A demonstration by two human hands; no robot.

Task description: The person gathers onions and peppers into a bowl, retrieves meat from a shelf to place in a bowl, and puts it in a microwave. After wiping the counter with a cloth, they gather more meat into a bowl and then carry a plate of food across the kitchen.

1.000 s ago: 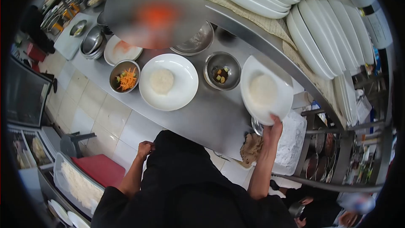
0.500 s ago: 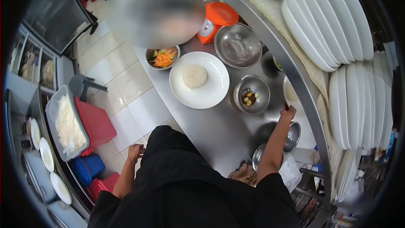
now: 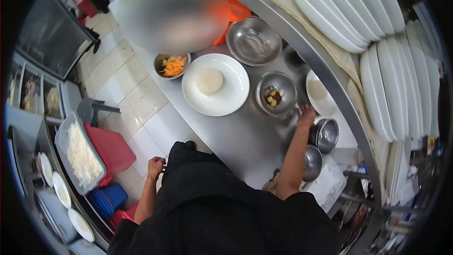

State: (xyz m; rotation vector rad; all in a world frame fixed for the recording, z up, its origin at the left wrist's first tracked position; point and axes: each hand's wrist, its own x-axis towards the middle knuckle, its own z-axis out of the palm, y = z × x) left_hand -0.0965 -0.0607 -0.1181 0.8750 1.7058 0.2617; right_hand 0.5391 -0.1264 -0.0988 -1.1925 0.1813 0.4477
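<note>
My right hand reaches over the steel counter, its fingers stretched out and apart. It is beside a steel bowl that holds yellowish chunks in a dark brown sauce. Just beyond the fingers stands a white bowl with pale contents. My left hand hangs beside my body, away from the counter; its fingers are loosely bent and nothing shows in them. On the counter, a white plate carries a round mound of white rice.
A small bowl with shredded carrot and a large steel bowl stand behind the plate. Stacked small bowls are near my right forearm. White plates fill the shelf on the right. A tub of white rice stands at left.
My right hand has moved left and forward, from beside the white bowl towards the sauce bowl, and its fingers have spread. The camera view has shifted slightly. My left hand still hangs down.
</note>
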